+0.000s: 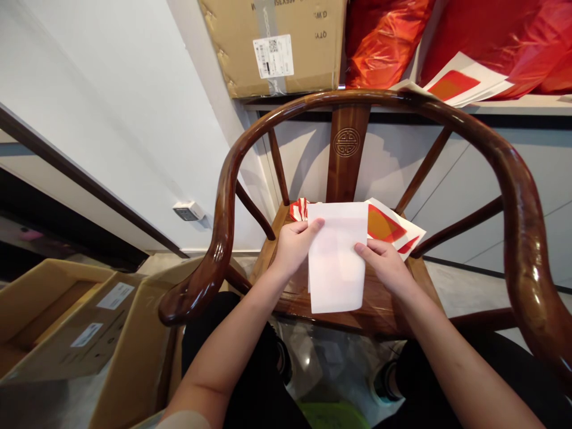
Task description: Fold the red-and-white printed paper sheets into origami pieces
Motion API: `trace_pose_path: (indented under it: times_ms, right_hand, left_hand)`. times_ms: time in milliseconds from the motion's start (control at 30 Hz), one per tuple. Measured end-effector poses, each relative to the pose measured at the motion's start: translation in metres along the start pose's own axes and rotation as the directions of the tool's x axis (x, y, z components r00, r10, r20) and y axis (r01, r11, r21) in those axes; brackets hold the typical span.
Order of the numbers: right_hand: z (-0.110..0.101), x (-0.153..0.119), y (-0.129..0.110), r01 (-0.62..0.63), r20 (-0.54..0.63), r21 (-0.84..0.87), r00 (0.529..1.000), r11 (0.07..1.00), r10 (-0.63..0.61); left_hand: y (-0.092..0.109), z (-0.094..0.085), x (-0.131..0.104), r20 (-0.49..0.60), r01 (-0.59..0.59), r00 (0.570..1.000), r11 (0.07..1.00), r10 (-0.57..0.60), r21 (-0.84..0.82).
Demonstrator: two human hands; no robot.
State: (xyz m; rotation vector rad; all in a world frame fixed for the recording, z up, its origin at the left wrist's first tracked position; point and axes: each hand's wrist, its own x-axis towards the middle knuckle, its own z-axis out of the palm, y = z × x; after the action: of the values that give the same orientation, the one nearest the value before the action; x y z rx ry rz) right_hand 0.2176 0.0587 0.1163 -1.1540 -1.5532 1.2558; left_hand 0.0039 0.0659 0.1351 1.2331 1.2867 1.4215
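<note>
A white paper piece (337, 268) is held up over the wooden chair seat (295, 301). My left hand (295, 243) grips its upper left edge, thumb on the front face. On the right edge, a little lower, my right hand (385, 260) pinches it with the thumb in front. Behind the paper to the right lies a white sheet with red and orange shapes (386, 223). A red-and-white striped item (299, 209) shows just beyond my left hand, partly covered by the paper.
The chair's curved armrest (226, 202) rings the seat. Open cardboard boxes (107, 298) stand at the lower left. Behind the chair, a shelf holds a large carton (308, 65), red shiny packages (384, 44) and printed sheets (465, 80). Something green (333, 415) is on the floor.
</note>
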Motion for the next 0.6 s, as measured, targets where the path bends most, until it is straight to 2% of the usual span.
trace_pose_path:
  times_ms: [167, 600]
  right_hand:
    - [-0.0003, 0.0024, 0.0025, -0.044, 0.145, -0.036, 0.988, 0.998, 0.048]
    - [0.0005, -0.0019, -0.0072, -0.081, 0.132, -0.019, 0.988, 0.997, 0.083]
  left_hand:
    - [0.0017, -0.0026, 0.0019, -0.014, -0.019, 1.0, 1.0, 0.019, -0.002]
    - [-0.0013, -0.0057, 0.0055, -0.012, -0.019, 1.0, 1.0, 0.019, 0.024]
